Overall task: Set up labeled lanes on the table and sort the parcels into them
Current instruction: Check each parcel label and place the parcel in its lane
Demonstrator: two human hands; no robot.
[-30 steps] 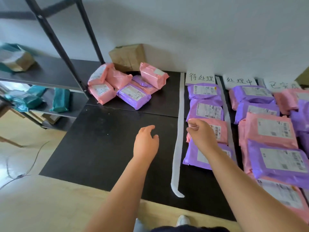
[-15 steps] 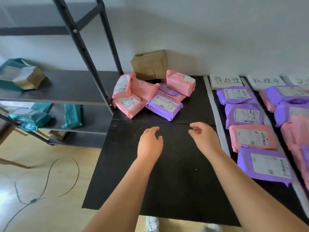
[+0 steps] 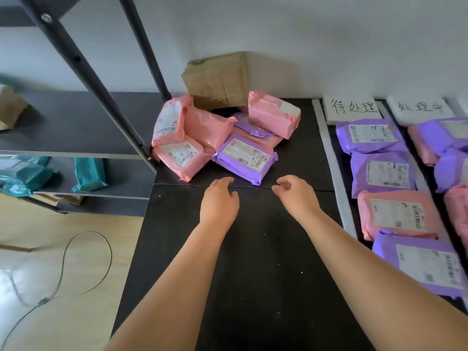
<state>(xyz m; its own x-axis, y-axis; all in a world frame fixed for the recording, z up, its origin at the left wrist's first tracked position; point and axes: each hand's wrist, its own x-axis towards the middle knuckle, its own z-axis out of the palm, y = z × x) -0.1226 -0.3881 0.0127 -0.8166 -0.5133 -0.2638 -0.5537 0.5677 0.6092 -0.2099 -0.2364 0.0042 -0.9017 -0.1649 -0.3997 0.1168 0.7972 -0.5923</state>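
A heap of pink and purple parcels sits at the back left of the black table [image 3: 253,262]; its nearest piece is a purple parcel [image 3: 244,158] with a white label. My left hand [image 3: 219,200] and my right hand [image 3: 295,195] hover just in front of that parcel, fingers loosely curled, holding nothing. On the right, a white strip [image 3: 334,168] borders a lane headed by a handwritten label card [image 3: 350,108], with purple and pink parcels [image 3: 397,214] laid in a row. A second label card [image 3: 420,108] heads the lane beyond.
A brown taped box [image 3: 215,79] leans against the wall behind the heap. A dark metal shelf [image 3: 76,122] stands left of the table, with teal parcels [image 3: 88,173] on its lower level. A cable [image 3: 63,269] lies on the wooden floor at left.
Both hands moved forward and left, away from the first lane, to just before the heap. My right hand let go of the lane's pink parcel. The view swung left.
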